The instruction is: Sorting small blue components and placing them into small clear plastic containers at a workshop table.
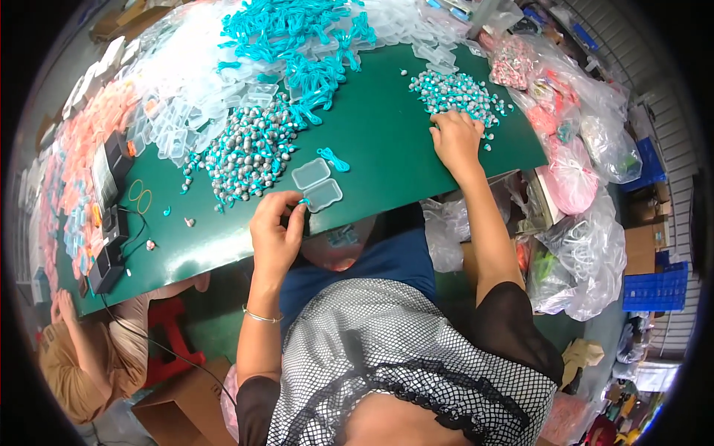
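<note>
My left hand (277, 232) is closed, thumb and fingertips pinched on a small teal piece (304, 201) at the near edge of an open clear plastic case (324, 195). Just beyond the case lies a coiled teal cord (333, 159). To its left spreads a large heap of small grey-and-teal pieces (249, 152), rounded at one end. My right hand (457, 141) reaches to the near side of a second pile of teal-and-grey pieces (455, 95). Its thumb stands apart from the fingers, and the fingertips touch the pile; nothing shows in its grip.
Bundled teal cords (282, 33) and stacked clear cases (178, 74) cover the green table's (372, 126) far left. Black boxes (111, 223) stand on the left, near two rubber bands (140, 197). Bulging plastic bags (587, 134) crowd the right. Another person (97, 357) sits at lower left.
</note>
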`<move>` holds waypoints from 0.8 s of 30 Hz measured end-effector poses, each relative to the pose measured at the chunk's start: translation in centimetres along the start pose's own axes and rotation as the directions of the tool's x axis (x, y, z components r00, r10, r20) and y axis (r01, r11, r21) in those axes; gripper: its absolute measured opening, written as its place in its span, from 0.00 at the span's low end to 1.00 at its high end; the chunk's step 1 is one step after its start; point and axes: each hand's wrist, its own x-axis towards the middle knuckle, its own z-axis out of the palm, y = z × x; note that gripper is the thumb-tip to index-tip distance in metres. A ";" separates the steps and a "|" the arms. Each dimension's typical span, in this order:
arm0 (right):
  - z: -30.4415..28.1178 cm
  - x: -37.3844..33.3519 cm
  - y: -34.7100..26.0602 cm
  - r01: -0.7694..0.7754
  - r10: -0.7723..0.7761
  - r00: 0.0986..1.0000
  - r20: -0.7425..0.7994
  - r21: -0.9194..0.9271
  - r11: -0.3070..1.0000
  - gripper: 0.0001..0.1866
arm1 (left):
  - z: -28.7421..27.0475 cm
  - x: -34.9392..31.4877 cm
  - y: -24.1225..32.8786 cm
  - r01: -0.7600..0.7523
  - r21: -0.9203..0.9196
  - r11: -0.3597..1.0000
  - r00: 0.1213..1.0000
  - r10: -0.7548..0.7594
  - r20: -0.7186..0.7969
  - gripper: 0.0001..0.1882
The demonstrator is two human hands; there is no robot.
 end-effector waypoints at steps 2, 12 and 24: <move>0.3 0.0 0.3 0.024 -0.024 1.000 0.002 0.000 1.000 0.07 | 0.2 -0.1 0.4 0.013 -0.001 1.000 1.000 -0.013 0.007 0.08; -2.2 -0.7 -4.5 -0.221 0.104 0.974 0.203 0.728 0.648 0.04 | 1.2 0.0 0.5 0.032 0.073 0.997 0.999 -0.034 0.027 0.05; -2.1 -2.4 -8.6 0.096 -0.167 0.983 0.082 0.543 0.834 0.07 | 1.7 -0.2 0.2 -0.056 0.360 0.931 0.998 0.066 -0.015 0.07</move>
